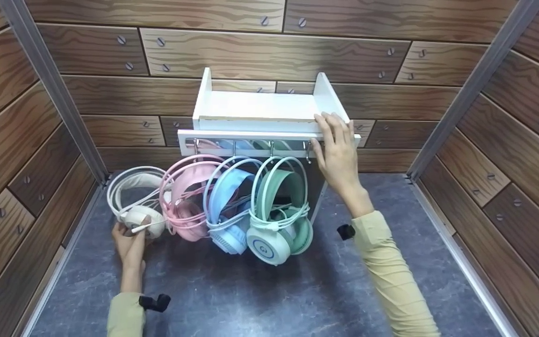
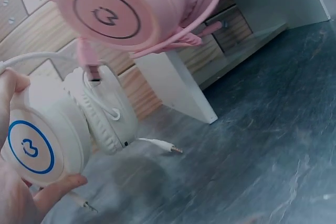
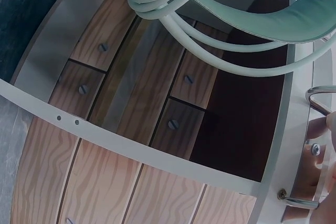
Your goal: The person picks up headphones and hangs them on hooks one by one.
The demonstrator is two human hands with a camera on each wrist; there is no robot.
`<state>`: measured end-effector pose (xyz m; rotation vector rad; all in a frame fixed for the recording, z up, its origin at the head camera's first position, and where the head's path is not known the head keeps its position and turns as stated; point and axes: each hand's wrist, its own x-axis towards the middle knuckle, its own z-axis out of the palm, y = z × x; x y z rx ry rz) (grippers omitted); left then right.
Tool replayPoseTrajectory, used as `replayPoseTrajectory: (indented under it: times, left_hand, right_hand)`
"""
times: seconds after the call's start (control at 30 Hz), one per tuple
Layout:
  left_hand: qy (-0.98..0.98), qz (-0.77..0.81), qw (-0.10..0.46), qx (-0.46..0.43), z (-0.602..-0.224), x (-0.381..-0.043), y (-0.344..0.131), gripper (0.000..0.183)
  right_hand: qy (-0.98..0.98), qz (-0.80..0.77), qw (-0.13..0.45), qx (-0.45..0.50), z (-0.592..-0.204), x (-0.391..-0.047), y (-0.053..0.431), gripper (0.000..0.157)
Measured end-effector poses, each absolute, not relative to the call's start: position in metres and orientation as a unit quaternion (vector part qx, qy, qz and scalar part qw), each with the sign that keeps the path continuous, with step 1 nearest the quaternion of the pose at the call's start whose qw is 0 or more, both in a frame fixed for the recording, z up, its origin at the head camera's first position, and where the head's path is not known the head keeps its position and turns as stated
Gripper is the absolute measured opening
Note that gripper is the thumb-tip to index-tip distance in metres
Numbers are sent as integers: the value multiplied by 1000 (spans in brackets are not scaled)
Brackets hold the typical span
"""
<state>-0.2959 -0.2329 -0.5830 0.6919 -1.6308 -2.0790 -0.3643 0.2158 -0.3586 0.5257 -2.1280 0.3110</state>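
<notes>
My left hand [image 1: 130, 243] grips one ear cup of the white headphones [image 1: 144, 220], low at the left of a white hook rack [image 1: 260, 105]. In the left wrist view the thumb and fingers hold the cup with the blue ring, and white plugs [image 2: 168, 146] dangle from it. Pink headphones [image 1: 194, 178], blue headphones [image 1: 232, 187] and mint green headphones [image 1: 267, 243] hang from the rack's hooks. My right hand [image 1: 340, 157] holds the rack's right end, fingers over the top of the rail and thumb beside the rightmost hook [image 1: 308, 152].
The rack has a shelf with raised side panels [image 1: 329, 96] and stands against a wood-patterned back wall [image 1: 274, 54]. Below lies a dark grey marbled surface [image 1: 246, 299]. Similar side walls, with metal strips [image 1: 480, 84] at the corners, close in left and right.
</notes>
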Motion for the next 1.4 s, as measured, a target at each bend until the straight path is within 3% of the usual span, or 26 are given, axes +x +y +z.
replayPoseTrajectory:
  times: [0.23,0.53,0.8,1.4]
  left_hand:
    - [-627,-707,227,235,-572,-275,-241,91]
    - [-582,-739,281,188,-584,-254,-259,83]
    - [-574,-750,285,163,-563,-219,-261,82]
    - [-577,-742,312,140,-543,-180,-264,84]
  right_hand:
    - [-860,129,447,212,-359,-365,216,48]
    - [-860,129,445,213,-360,-366,216,47]
    - [-862,125,443,211,-360,-366,217,48]
    - [-856,137,448,219,-359,-365,216,47]
